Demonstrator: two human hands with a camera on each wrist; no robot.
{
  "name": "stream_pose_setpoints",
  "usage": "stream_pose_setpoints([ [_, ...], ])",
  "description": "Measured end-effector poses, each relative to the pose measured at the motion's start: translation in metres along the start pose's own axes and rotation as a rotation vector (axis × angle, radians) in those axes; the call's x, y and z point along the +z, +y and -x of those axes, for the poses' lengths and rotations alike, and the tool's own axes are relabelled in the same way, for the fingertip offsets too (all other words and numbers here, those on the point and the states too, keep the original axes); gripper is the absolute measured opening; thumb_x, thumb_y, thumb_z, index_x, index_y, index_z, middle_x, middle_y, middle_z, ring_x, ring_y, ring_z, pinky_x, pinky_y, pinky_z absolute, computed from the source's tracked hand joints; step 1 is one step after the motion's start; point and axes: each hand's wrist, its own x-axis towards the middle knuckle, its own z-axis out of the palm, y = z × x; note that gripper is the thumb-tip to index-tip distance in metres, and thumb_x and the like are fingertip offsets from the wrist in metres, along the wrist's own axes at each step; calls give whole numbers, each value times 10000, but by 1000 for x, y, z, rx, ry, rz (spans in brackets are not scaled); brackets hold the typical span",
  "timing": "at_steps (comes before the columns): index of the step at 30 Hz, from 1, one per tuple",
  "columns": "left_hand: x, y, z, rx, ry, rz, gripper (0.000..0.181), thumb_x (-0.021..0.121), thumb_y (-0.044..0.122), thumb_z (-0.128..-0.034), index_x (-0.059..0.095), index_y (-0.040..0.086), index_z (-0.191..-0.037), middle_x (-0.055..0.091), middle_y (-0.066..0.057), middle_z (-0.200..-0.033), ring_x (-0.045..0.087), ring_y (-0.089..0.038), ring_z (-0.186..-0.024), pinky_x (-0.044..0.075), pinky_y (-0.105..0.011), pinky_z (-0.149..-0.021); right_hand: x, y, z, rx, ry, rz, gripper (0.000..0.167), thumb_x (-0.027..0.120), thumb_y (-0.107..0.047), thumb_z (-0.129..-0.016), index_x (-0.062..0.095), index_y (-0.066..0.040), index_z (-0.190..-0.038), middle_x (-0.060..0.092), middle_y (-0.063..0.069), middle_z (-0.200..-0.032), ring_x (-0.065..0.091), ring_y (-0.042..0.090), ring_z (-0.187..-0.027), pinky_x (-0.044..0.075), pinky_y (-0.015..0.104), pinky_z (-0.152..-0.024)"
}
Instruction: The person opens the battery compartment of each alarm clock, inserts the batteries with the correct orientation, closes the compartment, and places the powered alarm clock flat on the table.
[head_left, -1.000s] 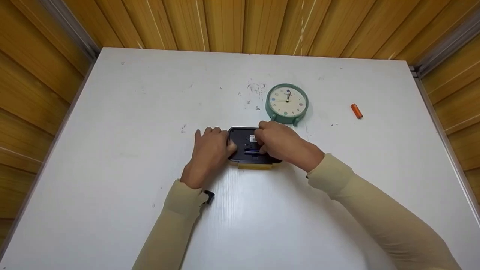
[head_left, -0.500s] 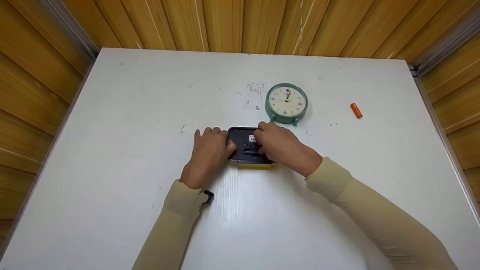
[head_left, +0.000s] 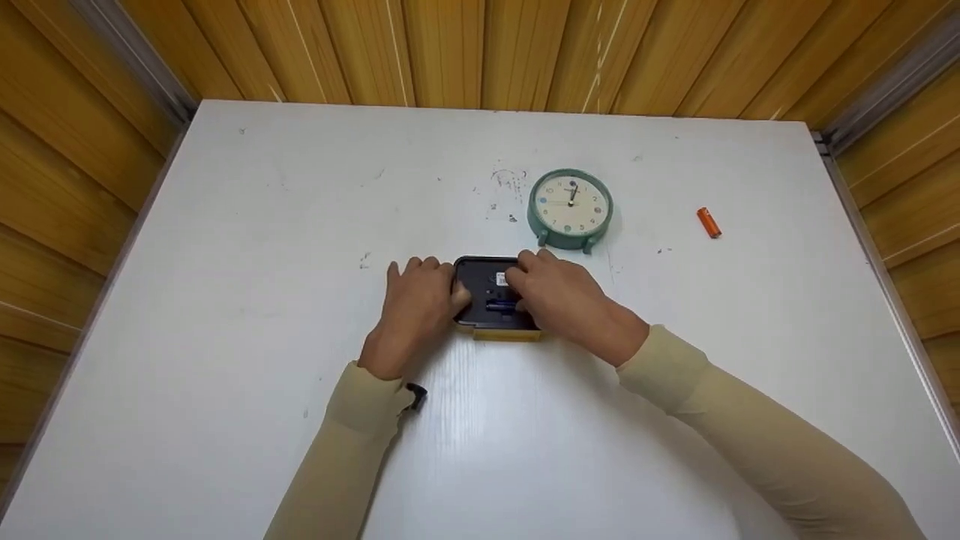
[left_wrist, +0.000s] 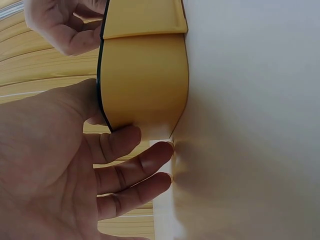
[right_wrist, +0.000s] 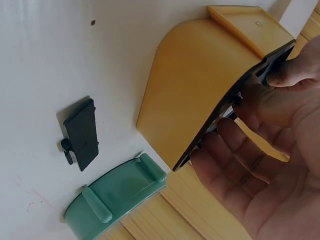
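Observation:
A yellow clock (head_left: 507,335) lies with its black back (head_left: 474,274) facing up. My left hand (head_left: 420,300) grips its left end, thumb on the back and index finger against the yellow side (left_wrist: 145,80). The other left fingers reach down to the table. A blue battery (head_left: 499,305) lies in the back's slot, its right end hidden by my right hand (head_left: 562,296). The right fingers bend over the back, with the thumb at the battery's hidden end. Whether they pinch it cannot be made out. In the right wrist view, thumb and fingers (right_wrist: 217,145) meet the black back.
Behind the clock, a round green clock (head_left: 570,204) lies face up on the white table (head_left: 300,187). An orange battery (head_left: 709,223) lies at the right. In the right wrist view, a small black cover (right_wrist: 82,135) lies between the two clocks.
Both hands stay at the yellow clock. The whole head view shifts slightly. My right hand moves only a little; the blue battery remains in the slot.

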Motion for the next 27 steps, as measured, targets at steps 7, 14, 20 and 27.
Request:
stream_pose_setpoints([
  [7,1,-1,1,14,6,-7,384,561,306,-1060,745,-22,-1136,719,-178,-1101,633,-394,-1090,403,-662,-1054,3,-1,0,10,-14,3,256,772,-146,-987,678,-3,-1178,609,179,-1115,578,336,-994,574,467,-854],
  [14,0,1,1,14,13,-20,363,569,302,-1054,752,-5,-1112,724,-164,-1081,637,-383,-1063,418,-648,-1041,3,-3,2,15,0,-1,303,784,-143,-978,664,22,-1201,592,195,-1111,575,349,-986,569,474,-854],
  [20,1,1,0,15,25,-28,356,565,297,-1055,753,-4,-1096,724,-161,-1066,638,-378,-1041,437,-627,-1004,1,-3,0,35,-9,-14,281,764,-142,-992,658,16,-1198,596,201,-1131,568,357,-991,566,486,-858],
  [27,1,0,0,-1,-13,-15,380,556,307,-1061,749,-8,-1151,721,-167,-1116,629,-383,-1093,401,-649,-1065,2,-3,-2,60,-16,-48,241,769,-139,-986,666,11,-1143,596,186,-1091,567,357,-978,562,483,-847],
])
